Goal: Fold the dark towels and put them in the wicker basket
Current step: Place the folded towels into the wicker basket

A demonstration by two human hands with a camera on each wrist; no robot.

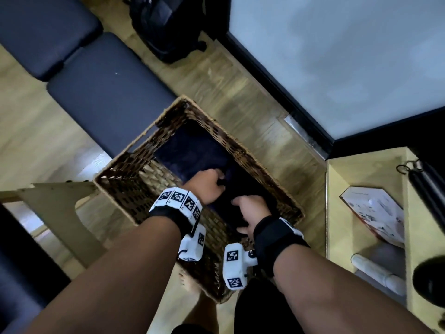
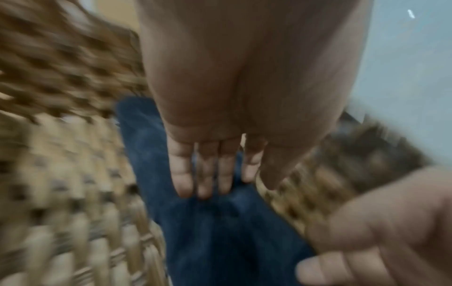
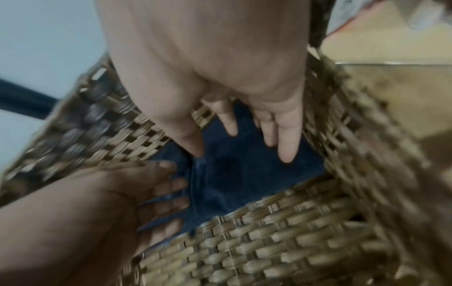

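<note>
The wicker basket (image 1: 168, 112) stands on the wooden floor below me, with dark blue folded towels (image 1: 192, 150) lying at its bottom. Both hands reach down inside it. My left hand (image 1: 208, 185) hangs over the towels (image 2: 220, 232) with its fingers (image 2: 205, 174) straight and together, holding nothing. Close beside it to the right, my right hand (image 1: 250, 210) has its fingers (image 3: 286, 139) spread and straight, tips at the towel (image 3: 244, 174). The blurred wrist views show woven walls (image 2: 61, 174) (image 3: 269, 241) on all sides.
Dark padded benches (image 1: 103, 97) lie left of the basket, and a black backpack (image 1: 166, 27) sits beyond. A pale panel with a black frame (image 1: 337, 56) fills the upper right. A wooden shelf (image 1: 407, 189) with a booklet (image 1: 375, 213) is at right, a wooden stool (image 1: 60, 196) at left.
</note>
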